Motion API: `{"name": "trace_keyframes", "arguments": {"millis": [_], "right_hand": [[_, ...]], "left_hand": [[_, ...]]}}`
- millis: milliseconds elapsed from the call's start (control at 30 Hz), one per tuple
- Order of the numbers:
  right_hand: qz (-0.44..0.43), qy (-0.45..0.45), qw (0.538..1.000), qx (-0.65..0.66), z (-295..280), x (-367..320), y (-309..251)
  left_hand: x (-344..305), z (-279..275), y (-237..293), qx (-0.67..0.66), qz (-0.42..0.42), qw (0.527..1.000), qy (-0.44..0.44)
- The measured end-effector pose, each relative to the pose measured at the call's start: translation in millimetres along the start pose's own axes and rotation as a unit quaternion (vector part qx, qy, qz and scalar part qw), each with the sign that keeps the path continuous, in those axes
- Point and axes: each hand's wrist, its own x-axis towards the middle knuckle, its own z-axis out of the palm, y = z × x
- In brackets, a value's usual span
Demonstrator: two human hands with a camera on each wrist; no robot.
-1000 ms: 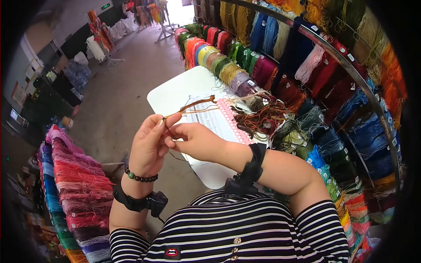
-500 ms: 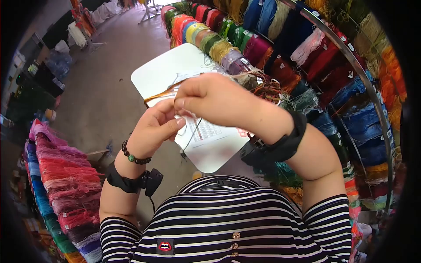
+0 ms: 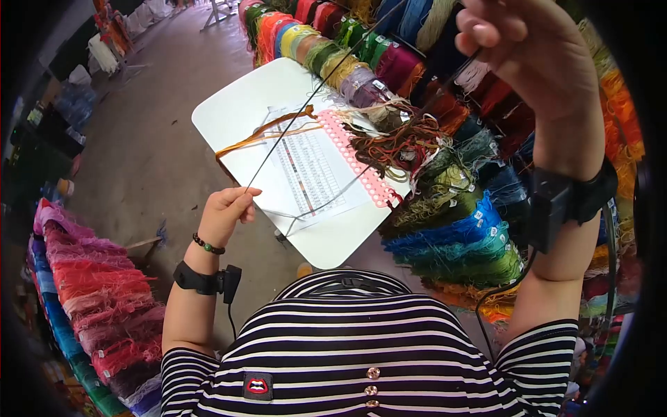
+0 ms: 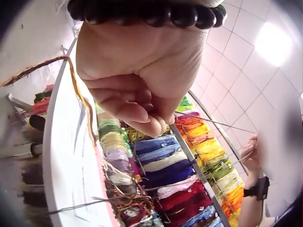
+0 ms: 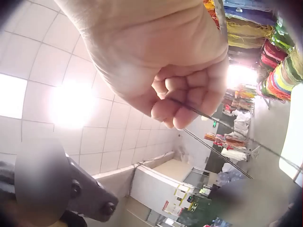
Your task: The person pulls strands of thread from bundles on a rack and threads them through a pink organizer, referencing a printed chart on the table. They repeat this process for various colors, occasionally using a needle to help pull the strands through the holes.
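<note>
Dark thread [image 3: 324, 87] runs slantwise and taut above the white table [image 3: 229, 108], stretched between the person's two hands. With the table's middle in the head view as the clock's centre, the left hand [image 3: 226, 212] is at 8 o'clock, beside the table's edge, and the right hand [image 3: 535, 55] is raised well out at 2 o'clock. The left thumb and forefinger pinch the thread; the right fingers are curled in and grip it too, two dark lines leaving them in the right wrist view.

A slack dark strand [image 3: 330, 201] curves across the printed chart sheet [image 3: 299, 160]; whether it belongs to the stretched thread I cannot tell. An orange-brown strand [image 3: 260, 131] lies at 10 o'clock, and the pink punched strip [image 3: 352, 158] at 3 o'clock, with tangled brown and red threads [image 3: 399, 149] just beyond it.

The step in hand looks to be pulling the thread out straight to length. The next move, I judge, calls for a firm left pinch, even tension from the right hand, and care that the slack strand does not catch in the tangle
</note>
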Motion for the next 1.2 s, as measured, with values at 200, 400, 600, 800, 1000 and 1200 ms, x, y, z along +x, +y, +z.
{"name": "trace_keyframes", "arguments": {"millis": [200,400,600,800,1000,1200], "right_hand": [[0.000,0.076,0.997,-0.009,0.6,-6.8,-31.9],[-0.048,0.172,0.982,-0.058,2.8,-36.2,-61.1],[-0.011,0.227,0.972,-0.060,-27.6,-77.0,-67.7],[0.170,0.279,0.771,-0.547,-57.3,-106.6,169.9],[0.198,0.240,0.872,-0.377,-57.2,-74.8,295.3],[0.300,0.187,0.881,-0.314,-97.9,-23.9,367.3]], "left_hand": [[16.4,8.2,0.4,0.006,-0.005,1.000,0.030],[32.8,37.7,-17.5,0.025,-0.036,0.999,0.009],[36.3,94.7,-5.9,0.072,-0.109,0.980,-0.150],[66.0,104.5,-11.2,0.049,-0.125,0.989,-0.066],[138.5,109.0,12.3,-0.282,-0.173,0.943,0.044],[204.3,105.0,-24.9,-0.423,-0.250,0.868,0.066]]}}
